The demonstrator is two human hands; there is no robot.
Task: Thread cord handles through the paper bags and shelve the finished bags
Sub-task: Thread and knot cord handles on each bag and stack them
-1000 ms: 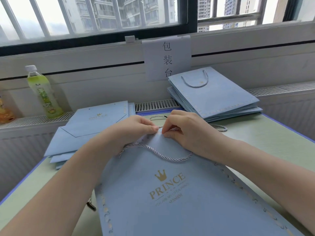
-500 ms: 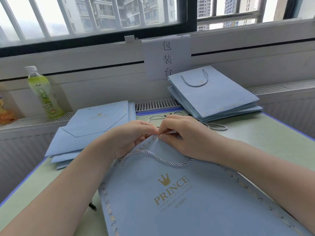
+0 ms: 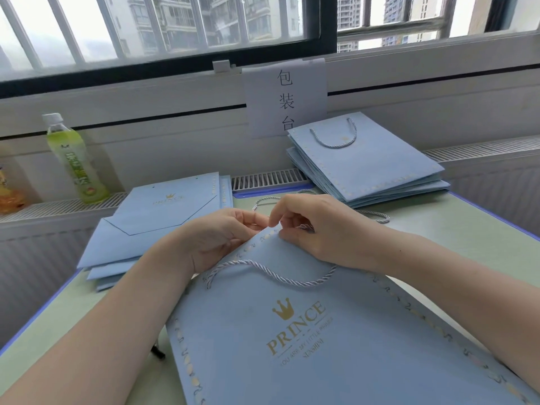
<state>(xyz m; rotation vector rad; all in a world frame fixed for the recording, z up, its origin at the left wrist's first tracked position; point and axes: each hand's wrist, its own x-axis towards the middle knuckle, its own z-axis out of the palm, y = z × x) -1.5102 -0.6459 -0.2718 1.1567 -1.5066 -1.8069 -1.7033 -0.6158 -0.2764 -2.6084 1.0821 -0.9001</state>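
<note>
A light blue paper bag (image 3: 306, 331) printed PRINCE lies flat before me on the table. One twisted silver cord handle (image 3: 271, 271) hangs in a loop across its front. My left hand (image 3: 216, 238) pinches the bag's top rim. My right hand (image 3: 318, 229) pinches a second cord (image 3: 377, 217) at the same rim; that cord trails behind the hand onto the table. A pile of blue bags (image 3: 365, 165) with a cord handle on top lies at the back right. A pile of flat blue bags (image 3: 152, 226) with no cords showing lies at the left.
A green drink bottle (image 3: 74, 162) stands on the vent ledge at the left, with an orange packet (image 3: 8, 194) at the frame edge. A paper sign (image 3: 286, 97) hangs under the window. The green table (image 3: 467, 229) has a blue edge.
Both hands stay at the bag's top rim, and the bag has shifted slightly toward me. My right thumb and forefinger have lifted a little above the rim.
</note>
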